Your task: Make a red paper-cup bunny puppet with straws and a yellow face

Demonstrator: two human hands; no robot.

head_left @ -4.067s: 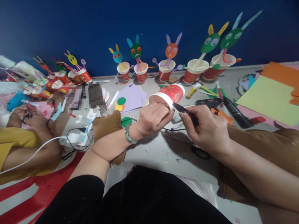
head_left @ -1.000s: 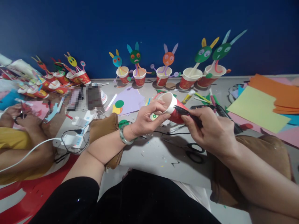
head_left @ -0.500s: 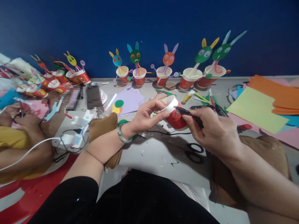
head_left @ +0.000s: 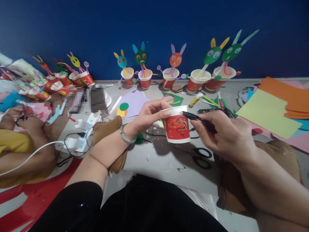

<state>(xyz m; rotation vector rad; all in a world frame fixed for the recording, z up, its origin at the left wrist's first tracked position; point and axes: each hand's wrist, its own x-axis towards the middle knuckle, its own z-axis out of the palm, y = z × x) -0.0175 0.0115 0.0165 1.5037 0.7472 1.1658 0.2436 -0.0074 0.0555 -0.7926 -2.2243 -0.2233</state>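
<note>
The left hand (head_left: 154, 113), with a jade-green bangle (head_left: 126, 135) at its wrist, grips a red paper cup (head_left: 177, 129) by its white rim, roughly upright above the table (head_left: 149, 174). The right hand (head_left: 224, 137) holds a slim black pointed tool (head_left: 199, 119), its tip at the cup's side just under the rim; whether it touches is unclear. Black-handled scissors (head_left: 202, 154) lie below. Behind, five paper cups with rabbit-eared paper figures (head_left: 175, 60) stand along a blue wall (head_left: 96, 29).

This side of the held cup (head_left: 178, 127), the tabletop (head_left: 156, 170) leaves room, but scissors (head_left: 203, 157) obstruct its right.
</note>
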